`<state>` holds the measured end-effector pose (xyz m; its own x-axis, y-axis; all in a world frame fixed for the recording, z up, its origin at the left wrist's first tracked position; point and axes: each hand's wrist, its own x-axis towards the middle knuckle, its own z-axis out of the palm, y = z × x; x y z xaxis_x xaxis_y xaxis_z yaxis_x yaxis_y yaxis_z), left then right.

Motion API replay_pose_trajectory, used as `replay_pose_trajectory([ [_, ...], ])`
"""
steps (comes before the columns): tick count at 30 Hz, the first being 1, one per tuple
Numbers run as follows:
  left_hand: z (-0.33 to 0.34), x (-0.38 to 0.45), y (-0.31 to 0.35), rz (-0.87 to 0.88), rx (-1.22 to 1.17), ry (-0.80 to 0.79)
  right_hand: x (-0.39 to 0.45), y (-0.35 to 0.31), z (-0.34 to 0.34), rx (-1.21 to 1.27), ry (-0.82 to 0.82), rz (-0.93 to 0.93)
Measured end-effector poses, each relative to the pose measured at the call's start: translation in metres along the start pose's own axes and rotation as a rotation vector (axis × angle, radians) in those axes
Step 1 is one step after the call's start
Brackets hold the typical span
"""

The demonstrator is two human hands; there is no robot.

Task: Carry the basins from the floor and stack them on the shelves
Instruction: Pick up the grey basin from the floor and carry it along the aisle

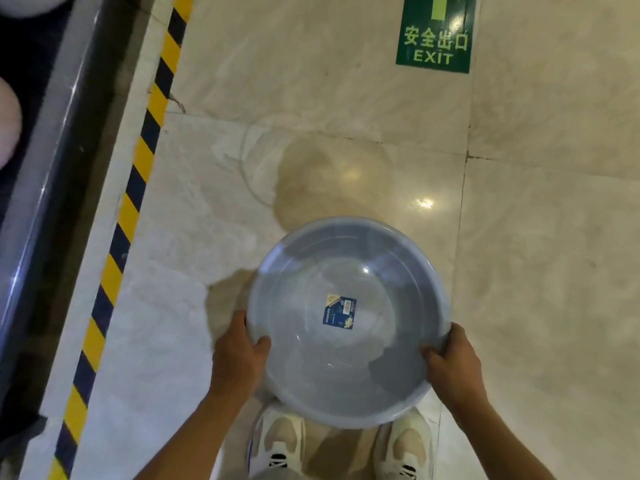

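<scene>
A round pale blue-grey plastic basin (377,372) with a small blue label in its bottom is held level above the floor, just ahead of my shoes. My left hand (239,355) grips its left rim with the thumb inside the bowl. On the opposite side my right hand (453,362) clasps the right rim the same way. The basin holds nothing but the label. No shelf shows in this view.
Glossy beige marble floor (311,98) stretches ahead. A yellow-and-black hazard stripe (135,188) runs diagonally along the left, beside a dark metal ledge (52,150). A green EXIT floor sign (436,36) lies ahead to the right. My white shoes (277,441) are below the basin.
</scene>
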<state>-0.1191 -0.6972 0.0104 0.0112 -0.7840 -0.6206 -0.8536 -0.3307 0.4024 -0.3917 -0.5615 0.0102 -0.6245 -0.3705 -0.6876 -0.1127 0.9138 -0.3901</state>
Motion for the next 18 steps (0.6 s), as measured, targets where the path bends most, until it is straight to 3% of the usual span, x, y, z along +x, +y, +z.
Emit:
replay_pose_trajectory([
  [7,0.007,0.02,-0.005,-0.17,-0.017,-0.105,0.017,-0.008,0.011,0.015,-0.02,0.009],
  [13,-0.024,0.012,0.02,-0.163,-0.162,-0.028,0.017,-0.025,-0.017,0.163,-0.123,0.12],
  [18,-0.073,-0.017,0.065,-0.07,-0.259,-0.022,-0.01,-0.06,-0.072,0.314,-0.128,0.079],
])
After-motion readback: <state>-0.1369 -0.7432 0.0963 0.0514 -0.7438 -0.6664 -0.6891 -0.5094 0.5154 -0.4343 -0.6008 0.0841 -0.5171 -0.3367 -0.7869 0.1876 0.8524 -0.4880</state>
